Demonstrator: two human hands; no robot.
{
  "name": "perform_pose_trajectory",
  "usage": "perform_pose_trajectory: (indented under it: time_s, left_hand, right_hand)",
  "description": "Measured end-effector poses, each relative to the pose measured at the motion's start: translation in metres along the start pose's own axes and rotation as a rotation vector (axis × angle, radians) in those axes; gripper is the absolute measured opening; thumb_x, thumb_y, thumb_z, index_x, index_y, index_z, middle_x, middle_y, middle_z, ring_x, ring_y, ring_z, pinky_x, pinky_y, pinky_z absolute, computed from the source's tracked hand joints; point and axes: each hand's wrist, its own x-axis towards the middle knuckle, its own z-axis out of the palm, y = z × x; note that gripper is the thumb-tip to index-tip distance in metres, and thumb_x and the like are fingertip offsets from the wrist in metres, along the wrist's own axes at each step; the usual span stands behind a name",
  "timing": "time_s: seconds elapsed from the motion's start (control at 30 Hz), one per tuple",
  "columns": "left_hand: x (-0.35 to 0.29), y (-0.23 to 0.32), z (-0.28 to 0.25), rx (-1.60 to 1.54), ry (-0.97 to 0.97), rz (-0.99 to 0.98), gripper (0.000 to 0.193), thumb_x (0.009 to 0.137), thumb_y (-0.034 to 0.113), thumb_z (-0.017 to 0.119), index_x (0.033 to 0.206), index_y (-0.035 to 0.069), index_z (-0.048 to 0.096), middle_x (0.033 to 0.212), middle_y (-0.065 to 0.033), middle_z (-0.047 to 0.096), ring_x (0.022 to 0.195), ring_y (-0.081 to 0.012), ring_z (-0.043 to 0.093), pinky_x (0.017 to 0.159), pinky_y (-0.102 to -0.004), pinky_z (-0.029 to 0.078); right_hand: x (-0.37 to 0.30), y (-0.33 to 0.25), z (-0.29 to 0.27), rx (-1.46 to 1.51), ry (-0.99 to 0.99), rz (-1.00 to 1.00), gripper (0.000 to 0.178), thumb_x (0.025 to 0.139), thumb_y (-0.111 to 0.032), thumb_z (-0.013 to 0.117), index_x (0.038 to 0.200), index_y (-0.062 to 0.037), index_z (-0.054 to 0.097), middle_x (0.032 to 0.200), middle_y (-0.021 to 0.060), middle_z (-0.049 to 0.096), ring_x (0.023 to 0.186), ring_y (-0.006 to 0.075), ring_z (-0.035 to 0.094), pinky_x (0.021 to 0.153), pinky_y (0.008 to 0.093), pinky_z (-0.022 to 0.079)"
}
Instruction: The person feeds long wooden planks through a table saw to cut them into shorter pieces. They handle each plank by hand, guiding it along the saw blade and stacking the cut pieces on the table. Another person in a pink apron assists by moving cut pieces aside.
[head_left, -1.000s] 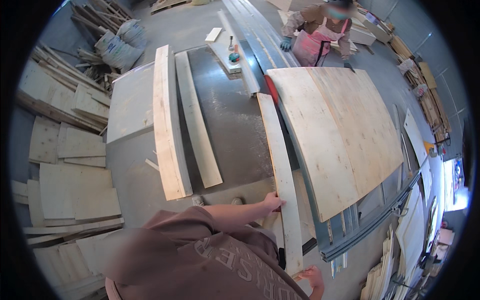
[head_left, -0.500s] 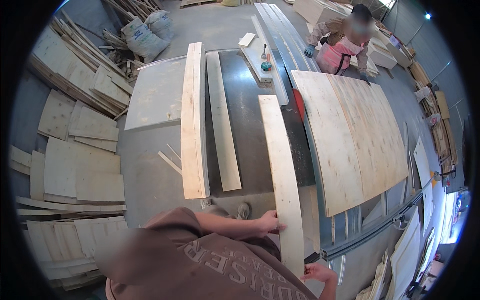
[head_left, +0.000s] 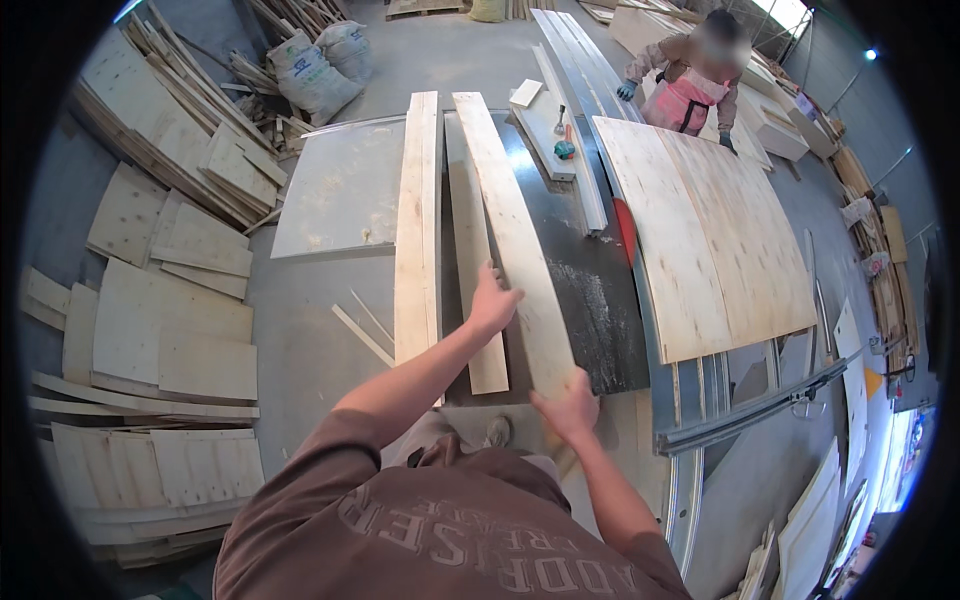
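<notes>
Left grip (head_left: 493, 303) holds pale board (head_left: 516, 230) by edge; right grip (head_left: 570, 408), near end.

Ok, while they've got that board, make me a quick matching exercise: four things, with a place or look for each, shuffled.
Things
1. Left hand
2. Right hand
3. Sacks
4. Wide panel

Places and looks
A. At the near end of the long board
B. Just right of the red piece
C. At the long board's left edge, partway along
D. Whitish and bulging

Pairs: 1-C, 2-A, 3-D, 4-B
</notes>
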Motion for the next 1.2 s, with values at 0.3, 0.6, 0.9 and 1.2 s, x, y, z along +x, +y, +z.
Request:
perform_pose_trajectory:
  time_s: [0.3, 0.6, 0.9, 1.2]
  left_hand:
    - [-0.184, -0.079, -0.11, 0.773, 0.242, 0.388, 0.078, 0.089, 0.02, 0.08, 0.154, -0.004, 0.045, 0.156, -0.0278, 0.05, 0.147, -0.0454, 0.042, 0.123, -0.0574, 0.033]
    - [-0.292, -0.124, -0.138, 0.95, 0.227, 0.437, 0.071, 0.084, 0.027, 0.079, 0.146, 0.002, 0.056, 0.165, -0.0189, 0.046, 0.151, -0.0385, 0.041, 0.124, -0.0522, 0.034]
    - [-0.337, -0.218, -0.017, 0.959, 0.239, 0.433, 0.058, 0.083, 0.025, 0.075, 0.136, 0.004, 0.065, 0.166, -0.0204, 0.046, 0.151, -0.0394, 0.042, 0.121, -0.0549, 0.036]
    - [-0.341, -0.258, 0.057, 1.02, 0.236, 0.465, 0.054, 0.082, 0.021, 0.077, 0.132, 0.005, 0.065, 0.166, -0.0191, 0.046, 0.15, -0.0399, 0.043, 0.12, -0.0544, 0.036]
  right_hand:
    - [-0.011, -0.083, 0.133, -0.093, -0.006, -0.046, 0.084, 0.076, -0.049, 0.089, 0.129, 0.0019, 0.048, 0.132, 0.0219, 0.059, 0.125, 0.0404, 0.065, 0.1, 0.0502, 0.06]
    - [-0.103, -0.014, 0.16, -0.289, -0.089, -0.333, 0.079, 0.091, -0.04, 0.086, 0.143, 0.0026, 0.043, 0.148, 0.023, 0.045, 0.139, 0.0429, 0.048, 0.113, 0.0526, 0.047]
    - [-0.175, 0.229, 0.102, -0.146, -0.314, -0.292, 0.014, 0.101, -0.012, 0.061, 0.112, -0.0051, 0.055, 0.115, 0.024, 0.065, 0.108, 0.046, 0.065, 0.088, 0.0572, 0.053]
    - [-0.185, 0.35, 0.08, 0.105, -0.069, -0.382, 0.03, 0.094, -0.003, 0.058, 0.124, -0.0049, 0.058, 0.126, 0.0191, 0.062, 0.124, 0.0418, 0.059, 0.1, 0.0523, 0.053]
